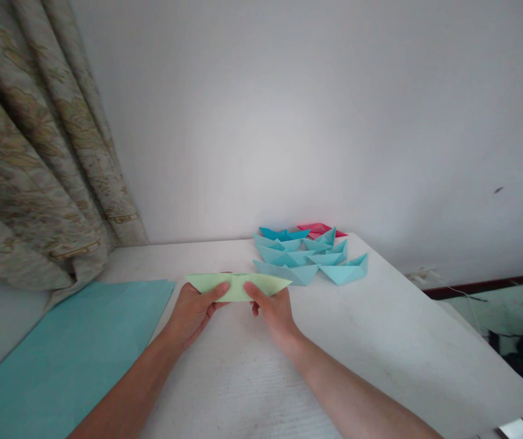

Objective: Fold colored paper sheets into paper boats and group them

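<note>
Pale green folded paper (238,286) is pinched at both sides by left hand (192,314) and right hand (273,311), close together, near blue origami boats (302,259) on white table (380,341).

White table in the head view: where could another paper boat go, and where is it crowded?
Bare white table lies right of the right hand, below the boats. Another patch runs between the forearms, and a strip behind the green folded paper, left of the boats. Crowded: the blue paper boats and red paper at the far edge.
</note>
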{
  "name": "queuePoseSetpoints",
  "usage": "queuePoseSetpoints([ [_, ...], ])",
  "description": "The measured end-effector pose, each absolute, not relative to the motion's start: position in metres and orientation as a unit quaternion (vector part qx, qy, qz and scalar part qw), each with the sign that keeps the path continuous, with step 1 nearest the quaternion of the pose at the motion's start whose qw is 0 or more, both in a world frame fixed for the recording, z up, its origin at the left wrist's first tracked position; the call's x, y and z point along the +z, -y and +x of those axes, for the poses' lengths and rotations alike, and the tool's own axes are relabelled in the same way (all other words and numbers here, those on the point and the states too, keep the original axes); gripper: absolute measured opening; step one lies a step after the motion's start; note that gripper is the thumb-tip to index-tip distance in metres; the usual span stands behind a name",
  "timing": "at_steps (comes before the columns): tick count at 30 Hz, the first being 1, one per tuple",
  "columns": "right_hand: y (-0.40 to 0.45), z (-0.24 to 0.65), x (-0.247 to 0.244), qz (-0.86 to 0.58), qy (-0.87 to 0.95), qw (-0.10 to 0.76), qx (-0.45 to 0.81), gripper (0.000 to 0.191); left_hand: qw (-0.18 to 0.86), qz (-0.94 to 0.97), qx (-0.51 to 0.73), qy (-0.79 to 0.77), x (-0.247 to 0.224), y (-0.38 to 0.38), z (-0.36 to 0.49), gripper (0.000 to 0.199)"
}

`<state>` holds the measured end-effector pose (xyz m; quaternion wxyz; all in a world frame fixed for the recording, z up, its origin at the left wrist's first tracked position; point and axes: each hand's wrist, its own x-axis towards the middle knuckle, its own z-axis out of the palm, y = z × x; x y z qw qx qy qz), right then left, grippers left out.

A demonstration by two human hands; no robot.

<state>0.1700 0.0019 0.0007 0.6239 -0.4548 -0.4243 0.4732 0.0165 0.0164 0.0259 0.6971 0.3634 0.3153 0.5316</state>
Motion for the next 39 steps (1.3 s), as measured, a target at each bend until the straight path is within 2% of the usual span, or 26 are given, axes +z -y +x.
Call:
queuePoseSetpoints([
  [6, -0.002, 0.169, 0.000, -0.458, 0.418, 0.626, 0.473, 0.030, 0.673, 0.384, 0.538, -0.333, 0.025, -0.016, 0.018, 0.039],
  [11, -0.001, 0.168, 0.001, -0.454, 0.415, 0.630, 0.474, 0.031, 0.651, 0.394, 0.549, -0.345, 0.023, -0.017, 0.019, 0.036],
  [19, 0.001, 0.167, 0.013, -0.488, 0.395, 0.641, 0.441, 0.034, 0.556, 0.401, 0.560, -0.465, 0.027, -0.011, 0.026, 0.035],
  [28, -0.001, 0.169, 0.005, -0.470, 0.421, 0.628, 0.455, 0.034, 0.666, 0.347, 0.557, -0.354, 0.028, -0.014, 0.023, 0.031],
  [34, -0.001, 0.167, 0.005, -0.458, 0.416, 0.602, 0.505, 0.027, 0.665, 0.321, 0.571, -0.358, 0.025, -0.017, 0.021, 0.024],
  [39, -0.001, 0.168, 0.008, -0.459, 0.410, 0.620, 0.487, 0.029, 0.661, 0.400, 0.480, -0.415, 0.022, -0.014, 0.022, 0.028],
])
